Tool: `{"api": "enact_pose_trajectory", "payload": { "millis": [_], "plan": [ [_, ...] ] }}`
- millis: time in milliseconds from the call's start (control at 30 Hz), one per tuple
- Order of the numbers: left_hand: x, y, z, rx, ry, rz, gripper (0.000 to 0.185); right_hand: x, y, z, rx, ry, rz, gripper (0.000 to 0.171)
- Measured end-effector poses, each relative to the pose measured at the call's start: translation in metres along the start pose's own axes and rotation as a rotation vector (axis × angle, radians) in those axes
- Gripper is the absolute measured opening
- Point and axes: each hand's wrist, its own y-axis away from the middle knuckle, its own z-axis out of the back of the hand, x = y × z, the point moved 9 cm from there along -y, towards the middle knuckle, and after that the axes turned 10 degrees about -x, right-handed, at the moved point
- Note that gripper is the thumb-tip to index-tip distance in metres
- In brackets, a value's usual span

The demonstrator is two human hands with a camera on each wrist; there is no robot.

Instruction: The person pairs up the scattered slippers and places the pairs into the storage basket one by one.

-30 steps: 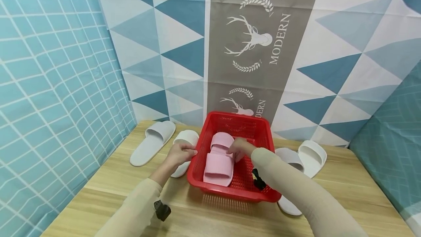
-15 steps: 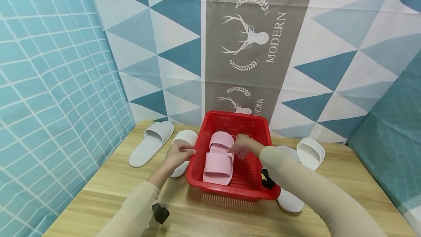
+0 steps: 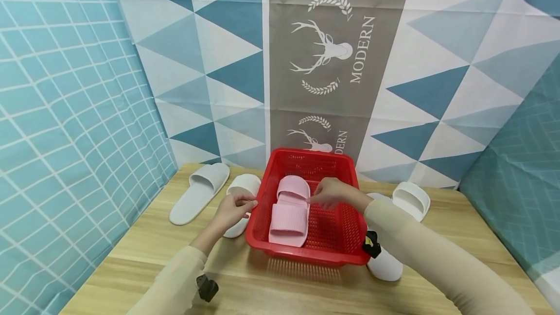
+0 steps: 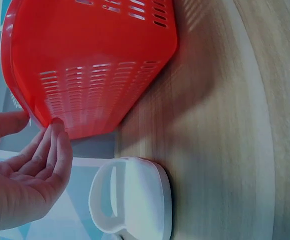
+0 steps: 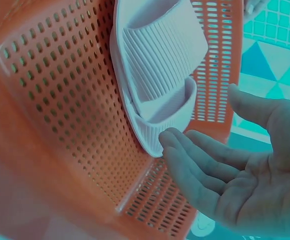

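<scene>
A pair of pink slippers [image 3: 288, 218] lies overlapped, soles down, along the left side of a red plastic basket [image 3: 306, 257]. With thumb and fingertips, my left hand [image 3: 235, 209] pinches the basket's left rim; in the left wrist view that hand [image 4: 27, 172] has its thumb at the rim and fingers against the outer wall. My right hand [image 3: 334, 192] hovers over the basket just right of the slippers. Seen from the right wrist, this hand [image 5: 244, 170] has thumb and fingers spread apart and holds nothing, its fingertips close to the slippers [image 5: 159, 55].
White slippers stand on the wooden table [image 3: 245, 286] on both sides of the basket: a far-left one [image 3: 199, 193], one partly behind my left hand [image 3: 243, 183], and others at the right [image 3: 411, 201], partly covered by my right sleeve. A patterned curtain [image 3: 236, 62] hangs behind.
My right hand has let go of the pink slippers and drawn back up and to the right. The slippers stay in place, and my left hand keeps its hold on the rim.
</scene>
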Motion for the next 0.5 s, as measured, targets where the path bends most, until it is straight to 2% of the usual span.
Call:
{"api": "enact_pose_trajectory", "payload": {
  "millis": [233,400,500],
  "plan": [
    [0.003,0.000,0.001,0.032,-0.017,-0.038,0.020,-0.003,0.015,0.007,-0.004,0.037,0.049,0.030],
    [-0.001,0.000,0.008,0.062,-0.068,-0.136,0.020,-0.007,0.027,0.015,-0.028,0.028,0.070,0.036],
    [-0.003,-0.003,0.018,0.035,-0.139,-0.211,0.018,-0.011,0.034,0.023,-0.062,0.027,0.101,0.039]
  ]
}}
